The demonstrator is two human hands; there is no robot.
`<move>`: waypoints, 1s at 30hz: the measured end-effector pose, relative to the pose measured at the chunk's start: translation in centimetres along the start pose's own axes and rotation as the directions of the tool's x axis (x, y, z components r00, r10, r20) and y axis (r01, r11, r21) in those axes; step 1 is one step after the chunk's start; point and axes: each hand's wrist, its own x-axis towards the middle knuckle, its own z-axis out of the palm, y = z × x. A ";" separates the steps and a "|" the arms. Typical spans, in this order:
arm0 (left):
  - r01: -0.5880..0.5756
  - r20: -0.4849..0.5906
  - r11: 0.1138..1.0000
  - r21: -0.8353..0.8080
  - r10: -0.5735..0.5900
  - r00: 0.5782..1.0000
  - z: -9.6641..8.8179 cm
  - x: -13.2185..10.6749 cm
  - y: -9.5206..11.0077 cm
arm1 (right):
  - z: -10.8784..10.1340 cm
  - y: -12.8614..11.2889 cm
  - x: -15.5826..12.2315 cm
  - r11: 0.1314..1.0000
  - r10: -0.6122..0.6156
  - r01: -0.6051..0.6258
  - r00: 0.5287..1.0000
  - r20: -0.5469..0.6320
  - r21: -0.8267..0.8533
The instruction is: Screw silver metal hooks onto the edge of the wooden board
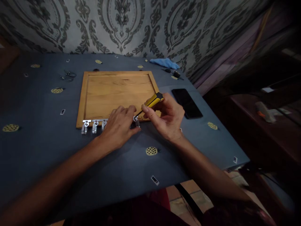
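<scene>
A wooden board [117,91] lies on the blue table [35,141]. Several small metal hooks [94,125] line its near edge. My right hand [166,117] is closed round a screwdriver with a yellow and black handle [154,99]; its tip points down at a hook [136,121] on the board's near edge. My left hand [119,125] rests beside that hook, fingers curled over the board's edge and covering part of the hook row. What lies under its fingers is hidden.
A black phone [187,103] lies right of the board. A blue cloth [164,62] and small dark tools [174,73] sit at the far right by the patterned wall. Yellow dotted discs [151,151] and small tags [154,180] dot the table. Dark furniture stands to the right.
</scene>
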 end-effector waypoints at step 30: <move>0.003 -0.008 1.000 -0.011 -0.004 1.000 0.0 0.1 0.0 | 0.0 0.1 0.3 0.989 0.096 -0.098 0.995 0.024 0.107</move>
